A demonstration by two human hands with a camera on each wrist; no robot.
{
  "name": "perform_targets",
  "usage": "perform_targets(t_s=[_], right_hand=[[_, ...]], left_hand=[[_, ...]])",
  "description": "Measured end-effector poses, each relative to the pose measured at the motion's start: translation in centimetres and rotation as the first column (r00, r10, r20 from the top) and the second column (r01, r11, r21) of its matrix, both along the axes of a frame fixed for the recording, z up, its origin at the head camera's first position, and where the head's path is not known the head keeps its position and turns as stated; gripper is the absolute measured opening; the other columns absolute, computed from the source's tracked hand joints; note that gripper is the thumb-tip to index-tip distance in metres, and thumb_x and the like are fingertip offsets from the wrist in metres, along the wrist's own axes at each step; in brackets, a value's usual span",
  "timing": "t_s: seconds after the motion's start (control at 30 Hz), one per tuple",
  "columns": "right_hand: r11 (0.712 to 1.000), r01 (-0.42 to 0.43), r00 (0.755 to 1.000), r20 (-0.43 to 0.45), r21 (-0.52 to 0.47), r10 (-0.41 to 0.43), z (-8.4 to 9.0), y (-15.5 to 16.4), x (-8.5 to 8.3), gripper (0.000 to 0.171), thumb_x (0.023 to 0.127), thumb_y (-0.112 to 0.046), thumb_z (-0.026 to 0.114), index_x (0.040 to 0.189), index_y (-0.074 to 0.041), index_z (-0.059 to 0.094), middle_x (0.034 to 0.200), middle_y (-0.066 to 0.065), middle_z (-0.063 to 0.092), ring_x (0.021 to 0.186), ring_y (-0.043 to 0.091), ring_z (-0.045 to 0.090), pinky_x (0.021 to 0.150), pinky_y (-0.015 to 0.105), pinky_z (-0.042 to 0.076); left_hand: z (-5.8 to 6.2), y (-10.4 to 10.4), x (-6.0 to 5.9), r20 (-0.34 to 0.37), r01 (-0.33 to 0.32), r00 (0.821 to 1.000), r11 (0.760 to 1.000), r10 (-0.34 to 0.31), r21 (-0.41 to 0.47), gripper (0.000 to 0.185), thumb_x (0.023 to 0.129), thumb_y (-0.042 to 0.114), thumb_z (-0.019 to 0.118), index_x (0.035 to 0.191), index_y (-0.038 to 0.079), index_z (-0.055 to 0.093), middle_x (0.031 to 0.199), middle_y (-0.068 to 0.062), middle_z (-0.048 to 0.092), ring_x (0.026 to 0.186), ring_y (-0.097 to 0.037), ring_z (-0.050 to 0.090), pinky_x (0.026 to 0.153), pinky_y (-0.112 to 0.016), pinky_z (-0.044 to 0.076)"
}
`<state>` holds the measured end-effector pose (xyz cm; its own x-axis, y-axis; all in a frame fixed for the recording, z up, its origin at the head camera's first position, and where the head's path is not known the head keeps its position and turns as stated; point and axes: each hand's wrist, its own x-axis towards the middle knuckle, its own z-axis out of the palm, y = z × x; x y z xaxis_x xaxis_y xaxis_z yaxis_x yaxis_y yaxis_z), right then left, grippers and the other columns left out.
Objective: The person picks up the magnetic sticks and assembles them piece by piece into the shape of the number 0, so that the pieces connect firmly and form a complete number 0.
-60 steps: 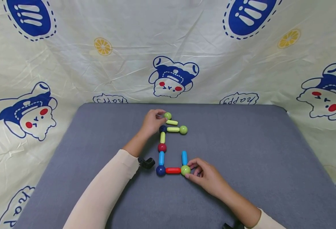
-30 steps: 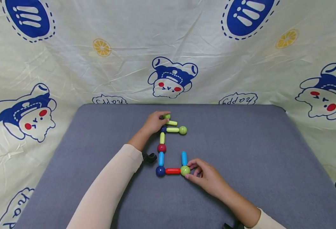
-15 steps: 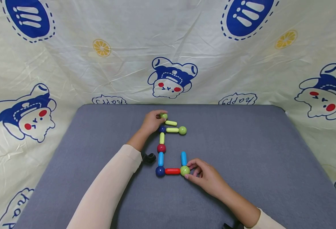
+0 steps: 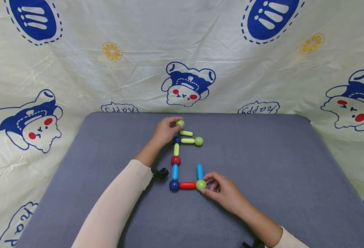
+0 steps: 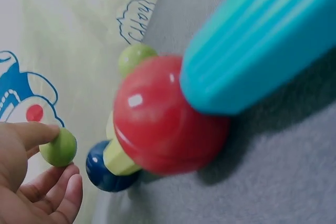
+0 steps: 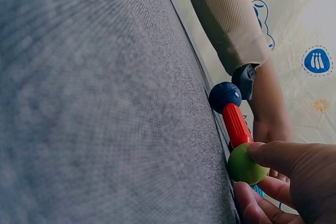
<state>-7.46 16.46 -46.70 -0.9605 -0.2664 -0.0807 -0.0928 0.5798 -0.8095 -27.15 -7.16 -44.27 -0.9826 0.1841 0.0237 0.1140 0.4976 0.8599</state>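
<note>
A chain of magnetic rods and balls lies on the grey mat. My left hand pinches a small green ball just above a loose yellow-green rod, at the chain's far end. Below it sit a dark blue ball, a red ball and a blue rod. My right hand grips the green corner ball, which joins the red rod and a short blue rod.
A cream cloth printed with blue cartoon bears hangs behind the mat and drapes down both sides. A second yellow-green rod ends in another green ball. The black wrist camera mount sits by my left sleeve.
My left hand has drawn the small green ball slightly up and away from the loose yellow-green rod. My right hand stays on the corner ball.
</note>
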Motion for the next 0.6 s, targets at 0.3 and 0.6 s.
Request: perform_targets(t_s=[0.3,0.6], right_hand=[[1.0,0.001,1.0,-0.024,0.001,-0.001,-0.2,0.1,-0.1,0.031,0.087,-0.02,0.08,0.114,-0.016,0.064,0.101,0.0,0.068,0.072,0.003,0.057,0.066,0.021,0.05],[1.0,-0.003,1.0,-0.014,0.003,0.003,0.0,0.1,-0.1,0.031,0.088,-0.02,0.08,0.114,-0.017,0.064,0.101,0.0,0.068,0.074,0.004,0.057,0.067,0.021,0.05]], left_hand=[[0.8,0.5,2.0,-0.031,0.051,0.998,0.999,-0.05,0.019,0.036,0.098,0.031,0.068,0.132,0.02,0.067,0.115,-0.006,0.063,0.106,-0.022,0.06,0.083,-0.033,0.054],[1.2,0.9,4.2,-0.016,0.136,0.991,0.991,-0.136,0.005,0.034,0.096,0.034,0.071,0.127,0.021,0.069,0.112,-0.003,0.067,0.1,-0.019,0.061,0.078,-0.029,0.054]])
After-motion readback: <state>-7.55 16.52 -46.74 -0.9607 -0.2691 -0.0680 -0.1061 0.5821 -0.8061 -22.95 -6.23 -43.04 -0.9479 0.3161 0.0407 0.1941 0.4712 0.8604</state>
